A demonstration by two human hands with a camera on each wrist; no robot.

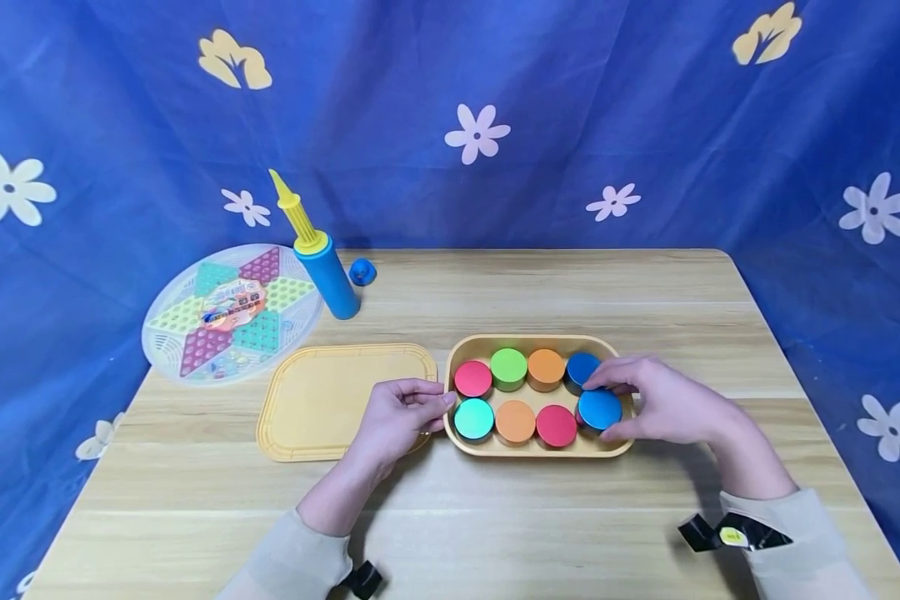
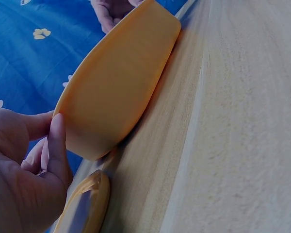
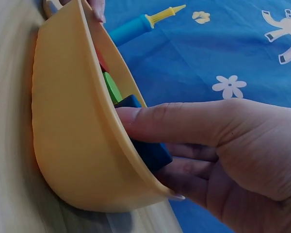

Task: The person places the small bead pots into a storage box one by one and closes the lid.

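The right hand (image 1: 663, 404) pinches a blue disc (image 1: 599, 408) in the yellow tray (image 1: 528, 450) on the bench (image 1: 570, 292). The left hand (image 1: 397, 417) pinches the tray's left rim, beside the lid (image 1: 322, 400).

Eight round blocks sit in one yellow tray (image 1: 457, 350): two blue (image 1: 598, 408), two orange (image 1: 515, 421), two red (image 1: 472, 378), one green (image 1: 508, 367) and one teal (image 1: 474, 417). On the table (image 1: 570, 283) I also count one yellow lid (image 1: 322, 400), one round game board (image 1: 232, 312) at the far left corner, one blue-and-yellow pump (image 1: 321, 258) and one small blue cap (image 1: 362, 272). Two hands (image 1: 397, 412) are over the table.
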